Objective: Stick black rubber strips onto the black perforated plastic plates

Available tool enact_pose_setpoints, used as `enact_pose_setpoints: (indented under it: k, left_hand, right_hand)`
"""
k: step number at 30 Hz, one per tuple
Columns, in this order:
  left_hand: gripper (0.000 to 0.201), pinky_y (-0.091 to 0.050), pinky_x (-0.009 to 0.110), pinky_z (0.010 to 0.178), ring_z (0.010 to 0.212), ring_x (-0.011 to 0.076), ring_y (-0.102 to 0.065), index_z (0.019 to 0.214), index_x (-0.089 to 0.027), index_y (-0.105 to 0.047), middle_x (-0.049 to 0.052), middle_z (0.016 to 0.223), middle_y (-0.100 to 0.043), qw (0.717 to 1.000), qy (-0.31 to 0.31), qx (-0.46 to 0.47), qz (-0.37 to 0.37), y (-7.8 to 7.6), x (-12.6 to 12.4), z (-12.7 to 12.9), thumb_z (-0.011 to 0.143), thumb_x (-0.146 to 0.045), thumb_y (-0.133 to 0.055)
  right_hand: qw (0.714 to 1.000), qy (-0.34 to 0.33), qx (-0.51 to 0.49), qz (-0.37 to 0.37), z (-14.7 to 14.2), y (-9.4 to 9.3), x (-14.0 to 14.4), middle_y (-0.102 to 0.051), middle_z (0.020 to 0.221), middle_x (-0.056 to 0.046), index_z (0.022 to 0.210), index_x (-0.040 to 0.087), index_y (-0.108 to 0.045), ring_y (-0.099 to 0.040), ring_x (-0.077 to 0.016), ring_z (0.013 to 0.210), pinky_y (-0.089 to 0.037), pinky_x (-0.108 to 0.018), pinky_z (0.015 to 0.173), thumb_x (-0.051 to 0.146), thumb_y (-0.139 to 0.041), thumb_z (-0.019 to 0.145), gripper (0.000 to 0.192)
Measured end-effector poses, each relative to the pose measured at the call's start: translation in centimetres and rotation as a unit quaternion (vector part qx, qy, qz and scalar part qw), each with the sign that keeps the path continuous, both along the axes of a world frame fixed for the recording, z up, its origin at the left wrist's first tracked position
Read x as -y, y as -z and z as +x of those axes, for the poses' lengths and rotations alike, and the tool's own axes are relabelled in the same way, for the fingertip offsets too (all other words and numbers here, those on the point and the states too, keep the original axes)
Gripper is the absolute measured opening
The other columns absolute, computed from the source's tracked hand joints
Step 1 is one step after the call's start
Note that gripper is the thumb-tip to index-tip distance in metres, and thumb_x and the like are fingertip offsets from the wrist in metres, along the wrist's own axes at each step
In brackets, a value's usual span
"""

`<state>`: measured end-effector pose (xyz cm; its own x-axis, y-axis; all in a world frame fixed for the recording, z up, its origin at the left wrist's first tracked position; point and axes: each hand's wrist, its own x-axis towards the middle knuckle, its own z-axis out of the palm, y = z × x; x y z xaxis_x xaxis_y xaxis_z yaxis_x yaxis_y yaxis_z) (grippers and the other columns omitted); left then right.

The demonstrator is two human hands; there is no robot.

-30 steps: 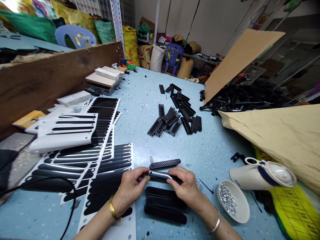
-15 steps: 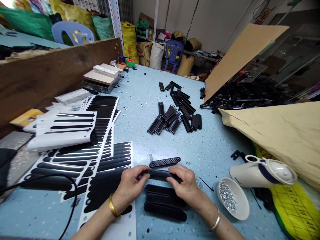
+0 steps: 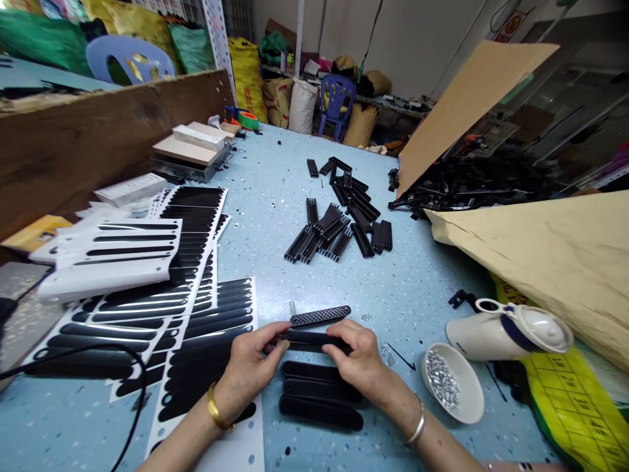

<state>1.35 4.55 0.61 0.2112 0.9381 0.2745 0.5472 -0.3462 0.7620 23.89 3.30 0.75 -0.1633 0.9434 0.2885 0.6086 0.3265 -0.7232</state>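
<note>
holding a long black plastic strip [image 3: 314, 341] between both hands, i am keeping it just above the pale blue desk [image 3: 275, 190], near its front edge. my left hand [image 3: 250, 367] is pinching the strip's left end with thumb and fingertips closed on it, and my right hand [image 3: 361, 360] is closing over its right end the same way, so the piece is staying level and steady along its whole length. just beyond it, a perforated black strip [image 3: 320, 316] is lying flat on the desk, close by. directly under my hands, three smooth black strips [image 3: 319, 396] are lying side by side in a neat row, seemingly grouped as alike pieces. to my left, white sheets of black oval stickers [image 3: 196, 328] are fanning out within easy reach. to my right, a small white bowl of tiny silvery bits [image 3: 449, 387] is sitting beside a white jug-like container [image 3: 506, 334] lying on its side. farther back, a loose pile of ribbed black parts [image 3: 339, 226] is waiting mid-desk.
</note>
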Motion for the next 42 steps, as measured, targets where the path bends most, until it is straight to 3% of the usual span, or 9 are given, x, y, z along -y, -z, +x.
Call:
enact_pose_setpoints:
  k: [12,17,22,36,42]
  left_hand:
    - [0.019,-0.061,0.029,0.079,0.084,0.0184,-0.075,0.099,-0.019,-0.071,0.006,0.093,-0.078,0.99,0.06,-0.016,0.125,1.1,0.1,-0.2,0.087,-0.016,-0.057]
    - [0.018,-0.061,0.029,0.078,0.083,0.019,-0.075,0.097,-0.017,-0.071,0.009,0.092,-0.078,0.984,0.068,-0.026,0.16,1.4,0.1,-0.2,0.087,-0.015,-0.056]
    - [0.019,-0.061,0.029,0.078,0.083,0.0186,-0.075,0.097,-0.018,-0.071,0.007,0.092,-0.078,0.983,0.075,-0.038,0.163,0.8,-0.1,-0.2,0.088,-0.015,-0.056]
    - [0.018,-0.061,0.028,0.079,0.084,0.0184,-0.075,0.097,-0.016,-0.071,0.009,0.092,-0.078,0.983,0.082,-0.051,0.159,1.0,-0.1,-0.3,0.089,-0.018,-0.056]
    - [0.018,-0.061,0.027,0.077,0.082,0.0178,-0.075,0.096,-0.018,-0.072,0.007,0.091,-0.078,0.983,0.084,-0.052,0.152,0.8,-0.2,-0.4,0.089,-0.019,-0.055]
  right_hand:
    - [0.999,-0.004,-0.049,-0.019,0.5,0.1,-0.1,-0.074,0.08,-0.007,0.086,0.018,-0.076,-0.067,-0.0208,0.074,-0.054,-0.034,0.07,0.012,-0.073,0.07,0.017]
    - [0.99,0.009,-0.124,-0.071,0.9,0.7,-0.1,-0.076,0.081,-0.007,0.086,0.021,-0.077,-0.069,-0.0206,0.077,-0.057,-0.033,0.071,0.015,-0.077,0.069,0.018]
    - [0.982,0.011,-0.163,-0.089,1.1,0.9,0.1,-0.076,0.085,-0.006,0.09,0.023,-0.077,-0.071,-0.0203,0.08,-0.058,-0.035,0.074,0.018,-0.075,0.073,0.018]
    - [0.991,-0.037,-0.11,-0.065,1.7,0.8,0.1,-0.076,0.095,-0.009,0.098,0.021,-0.076,-0.069,-0.021,0.086,-0.055,-0.038,0.082,0.017,-0.07,0.078,0.021]
    - [0.987,-0.044,-0.119,-0.102,2.1,0.7,-0.6,-0.077,0.091,-0.006,0.093,0.022,-0.077,-0.071,-0.0194,0.085,-0.057,-0.032,0.079,0.021,-0.078,0.072,0.021]
